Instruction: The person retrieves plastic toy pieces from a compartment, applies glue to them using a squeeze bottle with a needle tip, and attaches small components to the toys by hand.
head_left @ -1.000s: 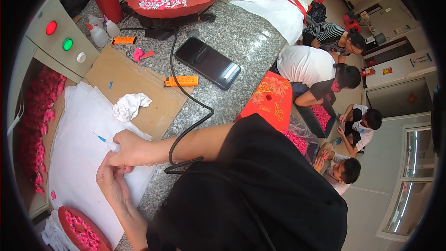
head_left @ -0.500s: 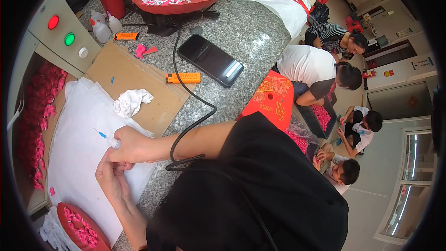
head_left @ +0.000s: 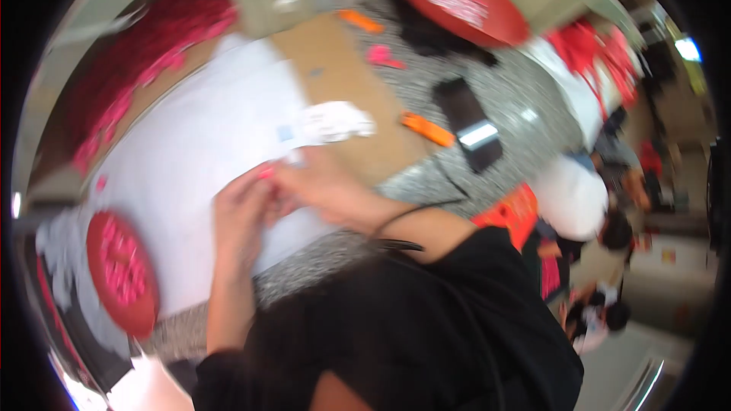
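Note:
My right hand (head_left: pixel 316 183) is closed around a small white squeeze bottle (head_left: pixel 294 156) with a blue needle tip, which points away from me. Close against it, my left hand (head_left: pixel 242 209) has its fingers pinched on a small pink piece (head_left: pixel 266 173); blur hides its shape. Both hands are over a white sheet (head_left: pixel 175 144) spread on the table. Just beyond the bottle lies a crumpled white cloth (head_left: pixel 341 120), on a piece of brown cardboard (head_left: pixel 320 42).
A red dish (head_left: pixel 151 316) of pink pieces stands at left, and a heap of pink pieces (head_left: pixel 152 53) lies behind the sheet. Orange lighters (head_left: pixel 428 129), a phone (head_left: pixel 457 106) and a large red bowl (head_left: pixel 506 30) are to the right. A cable crosses my right forearm.
The view has swung, shifting the table to the right in the picture and blurring it. A pink piece now shows between my hands. The bottle is still in my right hand.

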Motion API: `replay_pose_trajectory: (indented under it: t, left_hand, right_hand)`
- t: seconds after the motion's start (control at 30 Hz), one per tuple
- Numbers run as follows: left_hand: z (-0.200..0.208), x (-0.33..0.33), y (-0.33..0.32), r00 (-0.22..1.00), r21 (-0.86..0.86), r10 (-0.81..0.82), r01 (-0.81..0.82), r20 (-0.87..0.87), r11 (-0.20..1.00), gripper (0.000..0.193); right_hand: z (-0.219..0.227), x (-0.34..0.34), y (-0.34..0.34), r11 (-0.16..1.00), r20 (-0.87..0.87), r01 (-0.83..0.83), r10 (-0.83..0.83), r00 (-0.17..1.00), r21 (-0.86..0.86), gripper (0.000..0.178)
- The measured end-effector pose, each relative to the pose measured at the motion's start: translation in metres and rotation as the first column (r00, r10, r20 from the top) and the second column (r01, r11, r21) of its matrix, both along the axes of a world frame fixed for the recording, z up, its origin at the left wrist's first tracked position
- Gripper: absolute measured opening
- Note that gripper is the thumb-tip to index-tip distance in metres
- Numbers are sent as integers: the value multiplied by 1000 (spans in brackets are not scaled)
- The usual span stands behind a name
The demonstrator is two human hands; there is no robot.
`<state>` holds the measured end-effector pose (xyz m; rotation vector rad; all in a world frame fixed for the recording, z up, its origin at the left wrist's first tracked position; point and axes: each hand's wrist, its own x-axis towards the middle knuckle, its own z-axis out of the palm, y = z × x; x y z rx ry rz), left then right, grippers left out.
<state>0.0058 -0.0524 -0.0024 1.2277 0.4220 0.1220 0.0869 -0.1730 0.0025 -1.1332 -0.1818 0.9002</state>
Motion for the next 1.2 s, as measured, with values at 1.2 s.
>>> replay_pose_trajectory:
  t: [1.2]
  left_hand:
    - [14,-4,-1,989,-2,56,-57,138,998,22]
  right_hand:
    - [14,2,-4,999,-180,18,-26,983,-46,12]
